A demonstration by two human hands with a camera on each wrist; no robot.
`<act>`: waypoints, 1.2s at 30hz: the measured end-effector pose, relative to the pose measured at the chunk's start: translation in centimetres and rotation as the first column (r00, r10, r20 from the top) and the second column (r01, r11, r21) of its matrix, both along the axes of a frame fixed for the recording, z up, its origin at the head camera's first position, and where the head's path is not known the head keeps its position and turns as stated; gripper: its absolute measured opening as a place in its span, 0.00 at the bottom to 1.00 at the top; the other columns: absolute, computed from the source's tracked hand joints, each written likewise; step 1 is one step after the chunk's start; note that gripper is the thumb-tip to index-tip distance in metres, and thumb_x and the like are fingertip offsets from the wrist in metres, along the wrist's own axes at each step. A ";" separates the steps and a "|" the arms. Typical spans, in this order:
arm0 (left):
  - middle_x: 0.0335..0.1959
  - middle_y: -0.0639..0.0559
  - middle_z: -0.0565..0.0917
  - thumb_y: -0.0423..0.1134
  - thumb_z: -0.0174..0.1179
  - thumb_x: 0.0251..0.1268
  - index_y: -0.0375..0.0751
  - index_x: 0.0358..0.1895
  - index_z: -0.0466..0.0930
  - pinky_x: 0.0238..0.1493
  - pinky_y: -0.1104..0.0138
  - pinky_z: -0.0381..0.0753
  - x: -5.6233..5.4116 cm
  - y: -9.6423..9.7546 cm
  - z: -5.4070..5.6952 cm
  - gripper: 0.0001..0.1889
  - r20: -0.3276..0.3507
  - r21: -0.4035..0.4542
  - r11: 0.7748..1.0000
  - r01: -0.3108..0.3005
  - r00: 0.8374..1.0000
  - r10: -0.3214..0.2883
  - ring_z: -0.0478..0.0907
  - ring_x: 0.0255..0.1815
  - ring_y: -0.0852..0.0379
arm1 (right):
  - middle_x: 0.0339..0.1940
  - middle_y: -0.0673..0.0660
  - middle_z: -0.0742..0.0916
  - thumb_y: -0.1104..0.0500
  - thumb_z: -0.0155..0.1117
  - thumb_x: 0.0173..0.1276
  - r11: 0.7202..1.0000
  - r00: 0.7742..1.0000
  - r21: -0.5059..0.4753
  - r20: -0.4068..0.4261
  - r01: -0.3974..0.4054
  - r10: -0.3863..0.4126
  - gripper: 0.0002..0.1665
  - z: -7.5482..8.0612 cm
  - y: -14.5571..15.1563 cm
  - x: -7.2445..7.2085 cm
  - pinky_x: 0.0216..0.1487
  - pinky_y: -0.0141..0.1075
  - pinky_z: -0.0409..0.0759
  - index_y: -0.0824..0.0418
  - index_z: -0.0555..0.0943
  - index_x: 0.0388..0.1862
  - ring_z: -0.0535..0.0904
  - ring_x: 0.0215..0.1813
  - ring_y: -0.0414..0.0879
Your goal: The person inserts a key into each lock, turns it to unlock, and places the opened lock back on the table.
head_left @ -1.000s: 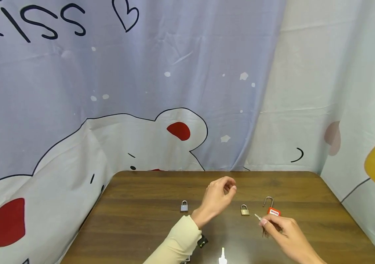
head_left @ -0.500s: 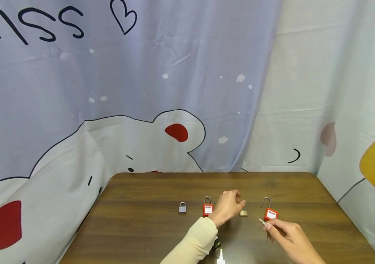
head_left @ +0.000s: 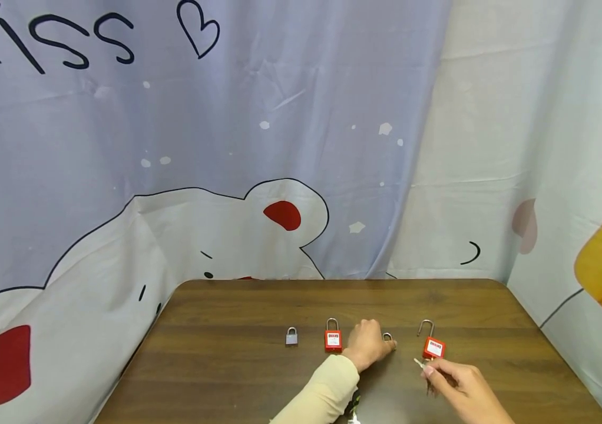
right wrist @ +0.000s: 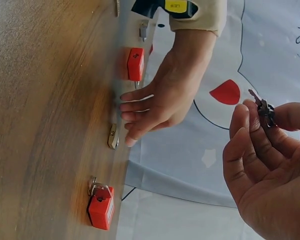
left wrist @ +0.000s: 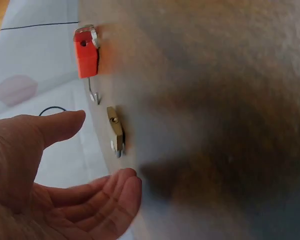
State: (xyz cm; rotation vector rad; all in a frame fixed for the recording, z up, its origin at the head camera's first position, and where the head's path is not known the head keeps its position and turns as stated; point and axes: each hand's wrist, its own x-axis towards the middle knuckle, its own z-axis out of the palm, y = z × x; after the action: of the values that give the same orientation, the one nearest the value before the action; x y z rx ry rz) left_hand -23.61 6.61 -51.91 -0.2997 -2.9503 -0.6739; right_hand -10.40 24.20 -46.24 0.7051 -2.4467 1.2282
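My left hand (head_left: 369, 344) reaches over the table beside a small brass padlock (left wrist: 115, 131). Its thumb and fingers are spread apart in the left wrist view, with a gap between them and the padlock. In the head view the hand hides the padlock's body, leaving the shackle showing. My right hand (head_left: 460, 383) pinches a few small keys (right wrist: 265, 112) between thumb and fingers above the table, one key (head_left: 419, 363) pointing out. Just behind it lies a red padlock (head_left: 434, 347) with its shackle open; metal pieces sit at its keyhole end (right wrist: 97, 189).
Further left on the wooden table (head_left: 216, 365) lie another red padlock (head_left: 333, 341), shackle closed, and a small silver padlock (head_left: 291, 337). A white piece (head_left: 354, 420) shows at the bottom edge near the left wrist. A printed curtain (head_left: 280, 141) hangs behind the table.
My left hand has moved right and down from above the middle red padlock, which it had hidden, to the brass padlock. The right hand keeps the keys in nearly the same place.
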 end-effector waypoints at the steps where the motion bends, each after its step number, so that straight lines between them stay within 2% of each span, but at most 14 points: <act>1: 0.27 0.44 0.87 0.58 0.73 0.46 0.39 0.23 0.83 0.23 0.63 0.77 0.0 0.1 -0.1 0.23 -0.007 -0.018 1.000 -0.007 1.000 0.007 0.83 0.25 0.51 | 0.20 0.39 0.80 0.68 0.59 0.70 1.000 1.000 -0.004 0.001 -0.007 0.007 0.16 -0.1 0.0 0.0 0.23 0.27 0.70 0.45 0.79 0.30 0.73 0.24 0.29; 5: 0.26 0.46 0.86 0.59 0.72 0.45 0.40 0.23 0.82 0.22 0.63 0.75 0.0 0.5 -0.4 0.23 -0.009 -0.053 0.998 -0.041 0.999 0.041 0.81 0.24 0.52 | 0.20 0.41 0.81 0.69 0.59 0.69 0.999 0.999 -0.024 -0.005 -0.040 0.040 0.16 -0.4 0.0 -0.1 0.23 0.26 0.70 0.47 0.79 0.31 0.74 0.24 0.29; 10: 0.27 0.46 0.86 0.58 0.73 0.45 0.40 0.24 0.83 0.22 0.62 0.76 0.0 0.7 -0.4 0.22 0.005 -0.048 0.998 -0.042 0.999 0.043 0.81 0.24 0.52 | 0.19 0.43 0.81 0.72 0.60 0.66 0.998 0.997 -0.033 -0.054 -0.061 0.059 0.18 -0.9 0.0 -0.2 0.22 0.23 0.69 0.47 0.80 0.31 0.73 0.24 0.27; 19: 0.28 0.46 0.87 0.57 0.73 0.46 0.40 0.25 0.83 0.23 0.62 0.77 -0.3 1.0 -0.7 0.21 0.012 -0.065 0.997 -0.046 0.999 0.046 0.83 0.26 0.51 | 0.19 0.40 0.79 0.73 0.62 0.64 1.000 0.995 -0.015 -0.093 -0.027 0.025 0.19 -1.4 0.0 -0.3 0.22 0.21 0.66 0.46 0.80 0.30 0.68 0.23 0.24; 23: 0.29 0.47 0.87 0.51 0.70 0.48 0.41 0.25 0.83 0.24 0.62 0.78 -0.5 1.2 -0.4 0.15 0.029 -0.083 0.996 -0.045 0.998 0.047 0.84 0.28 0.51 | 0.19 0.39 0.79 0.72 0.62 0.65 1.000 0.996 -0.016 -0.081 -0.023 0.022 0.18 -1.3 0.0 -0.3 0.21 0.22 0.66 0.46 0.80 0.30 0.68 0.23 0.24; 26: 0.30 0.48 0.87 0.51 0.70 0.48 0.41 0.27 0.84 0.26 0.62 0.80 -0.7 1.3 -0.2 0.15 0.039 -0.095 0.994 -0.051 0.998 0.055 0.84 0.29 0.51 | 0.20 0.39 0.79 0.71 0.62 0.65 1.000 0.997 -0.015 -0.075 -0.027 0.026 0.17 -1.3 -0.1 -0.3 0.21 0.23 0.67 0.47 0.80 0.30 0.68 0.23 0.24; 30: 0.31 0.48 0.87 0.55 0.73 0.45 0.40 0.29 0.85 0.28 0.62 0.81 -1.0 1.5 -0.4 0.20 0.043 -0.102 0.993 -0.064 0.997 0.069 0.84 0.31 0.51 | 0.20 0.38 0.79 0.71 0.62 0.65 1.000 0.997 -0.012 -0.080 -0.026 0.025 0.16 -1.4 -0.2 -0.3 0.21 0.23 0.67 0.48 0.81 0.30 0.68 0.23 0.24; 36: 0.31 0.48 0.88 0.51 0.75 0.43 0.42 0.27 0.84 0.28 0.62 0.81 -0.9 1.6 -0.3 0.16 0.040 -0.093 0.994 -0.065 0.997 0.069 0.85 0.31 0.50 | 0.20 0.37 0.79 0.71 0.62 0.64 1.000 0.996 -0.006 -0.092 -0.012 0.012 0.17 -1.5 -0.3 -0.3 0.21 0.21 0.66 0.47 0.80 0.30 0.68 0.22 0.24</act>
State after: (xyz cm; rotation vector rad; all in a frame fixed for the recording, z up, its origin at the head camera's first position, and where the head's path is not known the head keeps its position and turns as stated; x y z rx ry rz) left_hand -24.48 8.16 -52.25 -0.1947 -3.0224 -0.5451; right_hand -10.69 23.92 -47.77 0.7585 -2.3659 1.1810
